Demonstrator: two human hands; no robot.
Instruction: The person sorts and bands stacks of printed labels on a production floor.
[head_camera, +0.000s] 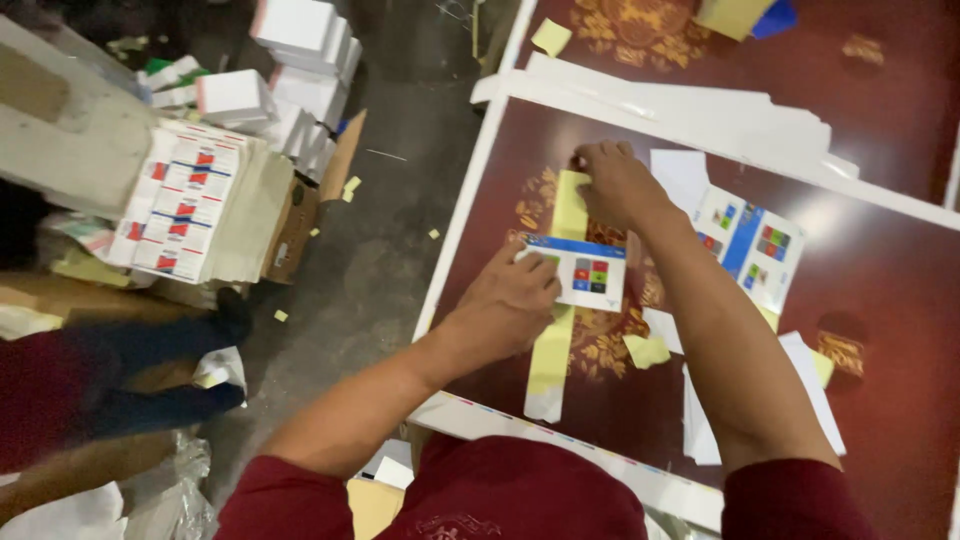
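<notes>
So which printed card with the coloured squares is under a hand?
The small white card on the yellow strip; the left hand presses it. The other card lies untouched beyond the right forearm.
</notes>
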